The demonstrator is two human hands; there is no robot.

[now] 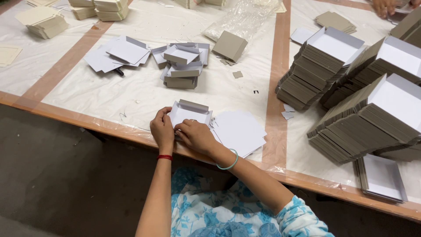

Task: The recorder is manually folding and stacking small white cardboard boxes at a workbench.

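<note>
Head view: both hands are working at the near edge of the table (131, 94), which is lying under a clear plastic sheet with brown tape strips. The left hand (162, 128) is pinching the left wall of a shallow white box tray (189, 113), fingers curled closed on it. The right hand (196, 135) is pressing down on the tray's front edge, fingers bent; the grip underneath is hidden. The tray is sitting just inside the table edge, its grey back wall standing upright. A loose pile of white sheets (239, 131) is lying just right of the tray, touching it. Open surface is stretching between the tray and a small heap of folded trays (182, 66) further back. Tall leaning stacks of grey board trays (351, 101) are crowding the right side, well apart from the hands.
</note>
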